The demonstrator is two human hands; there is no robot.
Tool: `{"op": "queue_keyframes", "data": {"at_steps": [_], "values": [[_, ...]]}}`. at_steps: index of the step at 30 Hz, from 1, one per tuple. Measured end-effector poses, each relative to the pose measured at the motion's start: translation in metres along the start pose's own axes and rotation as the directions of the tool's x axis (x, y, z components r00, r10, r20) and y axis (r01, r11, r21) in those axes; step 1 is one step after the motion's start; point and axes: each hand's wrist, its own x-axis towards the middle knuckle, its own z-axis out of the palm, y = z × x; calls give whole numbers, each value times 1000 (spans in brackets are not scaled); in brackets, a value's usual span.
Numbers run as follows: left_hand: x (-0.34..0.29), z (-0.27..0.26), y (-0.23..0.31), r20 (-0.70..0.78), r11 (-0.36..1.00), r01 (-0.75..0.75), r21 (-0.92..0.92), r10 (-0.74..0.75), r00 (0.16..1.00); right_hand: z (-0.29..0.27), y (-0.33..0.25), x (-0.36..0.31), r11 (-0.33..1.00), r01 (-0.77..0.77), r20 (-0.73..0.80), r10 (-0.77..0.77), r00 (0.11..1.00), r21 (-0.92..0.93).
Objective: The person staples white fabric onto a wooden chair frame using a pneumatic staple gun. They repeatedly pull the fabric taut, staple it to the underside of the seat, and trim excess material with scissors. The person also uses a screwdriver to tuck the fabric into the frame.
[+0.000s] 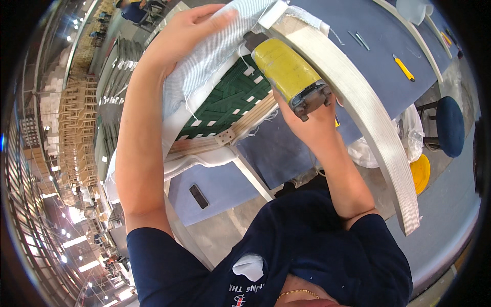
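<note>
My right hand [309, 120] is closed round the handle of a yellow staple gun [286, 69]. Its dark nose meets the seat's edge beside a curved pale wood leg [358, 89]. My left hand [194, 30] lies over the light blue woven fabric [197, 77], thumb stretched out, some fingers hidden. That fabric wraps the edge of an overturned chair seat. Dark green webbing [217, 105], interlaced with white gaps, shows on the underside, and loose threads hang from the cloth's cut edge.
The chair lies on a blue-topped table [368, 25]. A yellow cutter [404, 67] and small metal tools [359, 41] lie toward the far right. A phone [199, 196] rests near my left forearm. A dark blue round stool [450, 127] and a yellow disc [419, 174] stand right.
</note>
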Motion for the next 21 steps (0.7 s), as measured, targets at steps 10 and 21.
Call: {"op": "queue_keyframes", "data": {"at_steps": [10,21], "values": [[10,-23,-23,-114,935,290,205,-271,956,-12,-2,-17,1000,6,96,-7,995,12],[0,-76,68,25,956,-294,-9,294,955,-57,4,-46,992,-126,277,122,953,-5]]}}
